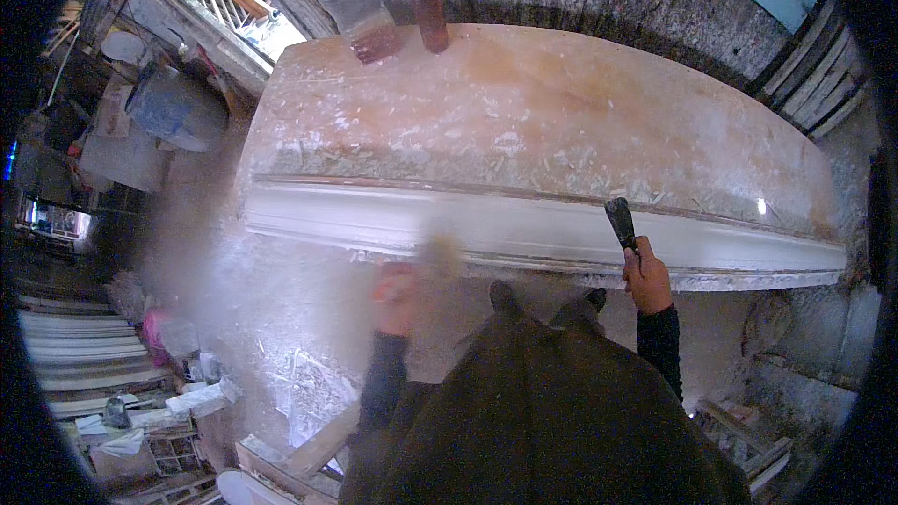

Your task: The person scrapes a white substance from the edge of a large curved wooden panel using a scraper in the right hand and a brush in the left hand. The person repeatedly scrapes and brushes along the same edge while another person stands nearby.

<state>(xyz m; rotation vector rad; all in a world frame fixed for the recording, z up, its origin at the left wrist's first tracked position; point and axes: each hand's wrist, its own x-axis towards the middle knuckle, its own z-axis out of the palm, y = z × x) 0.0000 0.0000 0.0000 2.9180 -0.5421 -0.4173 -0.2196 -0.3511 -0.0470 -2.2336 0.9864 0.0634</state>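
Observation:
A long white moulded strip, like a plaster cornice [524,229], lies along the near edge of a stained table [561,122]. My right hand [649,282] is closed round the handle of a putty knife [618,220], whose dark blade points away over the strip. Left of it, my left hand [394,304] is smeared by motion just off the strip's near edge. A blurred tan brush-like thing [440,254] sticks out from it toward the strip, with something reddish at the fingers. The blur hides its exact shape.
At the table's far left stand a yellow-capped clear bottle [360,14] and a red-capped bottle [430,14] of reddish liquid. White crumbs litter the tabletop. A blue barrel [178,108] stands left; stacked white strips [79,346] lie lower left. Debris [304,393] covers the floor.

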